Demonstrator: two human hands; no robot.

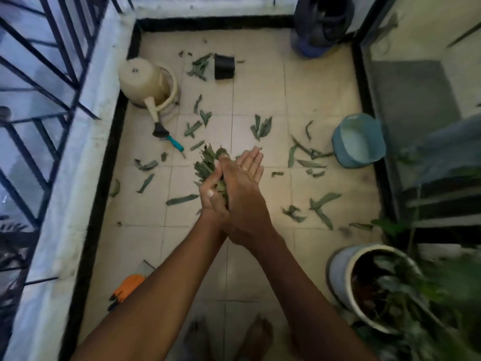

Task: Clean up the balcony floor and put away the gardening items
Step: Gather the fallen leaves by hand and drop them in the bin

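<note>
At the near edge of the tiled balcony floor [260, 105], two bare feet [256, 337] are seen, blurred. To the near right a pale round planter [343, 280] holding dark soil and leafy green stems is stood on the tiles; to the near left an orange glove [127, 286] is laid against the dark skirting, partly hidden by a forearm.

Over the middle of the floor a bunch of green leaves [208, 165] is pressed between the two hands. The left hand [212, 194] is curled round the lower part of the bunch, thumb across it. The right hand [246, 186] is laid flat against the bunch from the right, its fingers straight and together, pointing away from the person. The long axis of the bunch is run away from the person, the leaf tips pointing to the far left above the fingers.

Loose leaves [322, 204] are scattered over the tiles on all sides, lying at mixed angles. Further right a light blue bucket [359, 140] is tilted against the dark threshold. Further left a cream watering can [149, 84] is stood by the wall, its spout pointed toward the person, and a teal-handled tool [175, 144] is laid just beyond the spout's end. Beyond these a small black pot [224, 66] is tipped on its side among leaves, and a dark blue container [320, 24] is placed at the far wall
</note>
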